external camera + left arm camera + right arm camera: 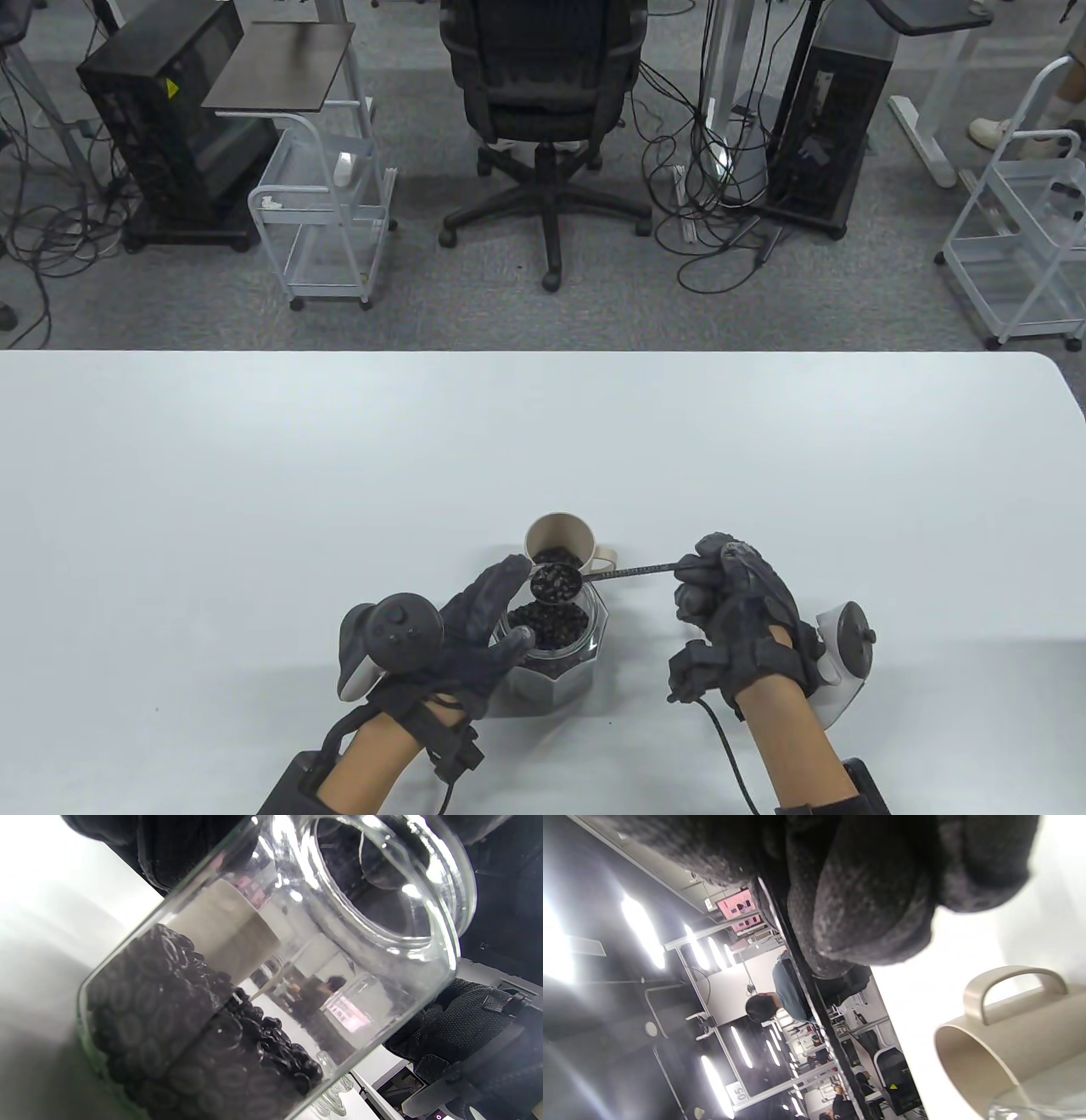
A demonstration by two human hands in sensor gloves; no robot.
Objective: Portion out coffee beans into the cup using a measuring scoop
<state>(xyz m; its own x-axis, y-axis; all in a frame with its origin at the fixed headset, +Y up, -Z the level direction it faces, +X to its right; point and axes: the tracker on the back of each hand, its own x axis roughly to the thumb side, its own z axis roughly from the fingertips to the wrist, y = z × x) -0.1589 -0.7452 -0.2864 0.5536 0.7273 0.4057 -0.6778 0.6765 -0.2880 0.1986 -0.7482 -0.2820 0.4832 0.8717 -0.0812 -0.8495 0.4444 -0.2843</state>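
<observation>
A beige cup (560, 539) with a handle on its right stands on the white table (254, 475), with coffee beans in its bottom. Just in front of it stands a faceted glass jar (556, 649) part full of beans. My left hand (488, 620) grips the jar from the left, thumb and fingers round its rim. My right hand (721, 594) pinches the end of a long dark scoop handle (632, 570). The scoop bowl (555, 581), heaped with beans, hangs over the jar's far rim, next to the cup. The left wrist view shows the jar (271, 984) close up. The right wrist view shows the cup (1001, 1035).
The table's far edge (543, 351) runs across the middle of the table view. Beyond it on the floor are an office chair (543, 102), white carts (327, 212) and computer towers (170, 119).
</observation>
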